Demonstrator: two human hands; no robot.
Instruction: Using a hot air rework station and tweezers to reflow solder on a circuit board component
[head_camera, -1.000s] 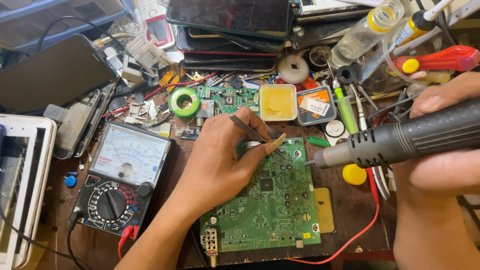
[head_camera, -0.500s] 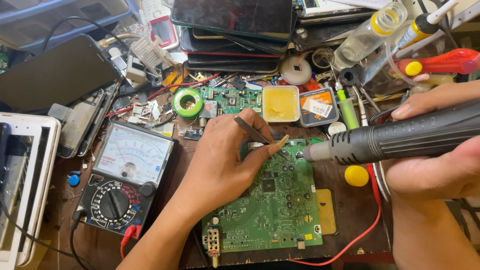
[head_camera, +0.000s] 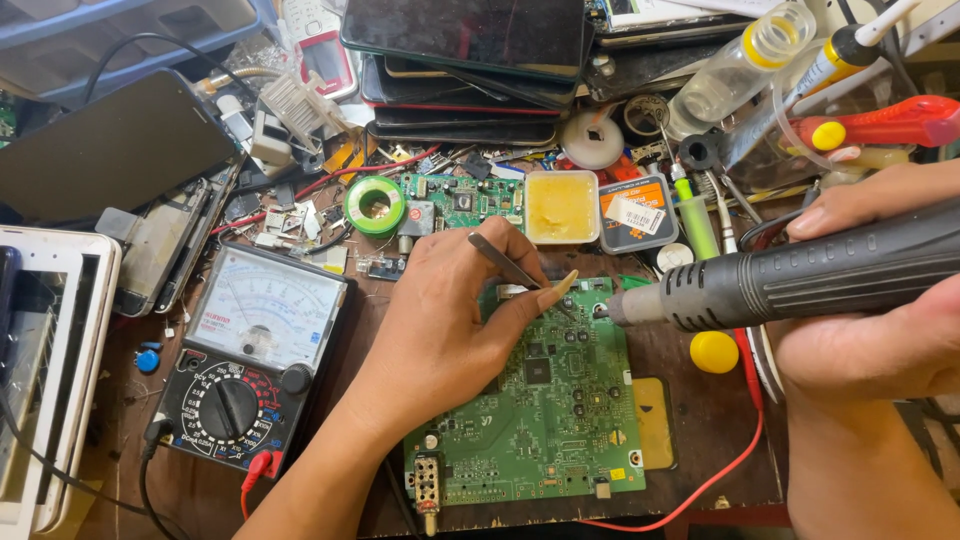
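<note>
One green circuit board (head_camera: 545, 410) lies on the bench. The left hand (head_camera: 450, 320) rests on it, fingers pinched on one pair of tweezers (head_camera: 510, 268). The right hand (head_camera: 860, 330) is wrapped around one black hot-air tool (head_camera: 800, 275), its nozzle at the board's top edge. Behind stand two square tins: an open yellow one (head_camera: 560, 207) and a dark one with a white label (head_camera: 637, 212).

Both arms are bare from wrist to the picture edge; no sleeve, glove, watch or ring shows. The left hand (head_camera: 440, 330) has a long thumbnail, pointed and pale, and its forearm is slim. The right hand (head_camera: 870, 340) shows a short, clean nail on one finger, and its forearm is broad.
</note>
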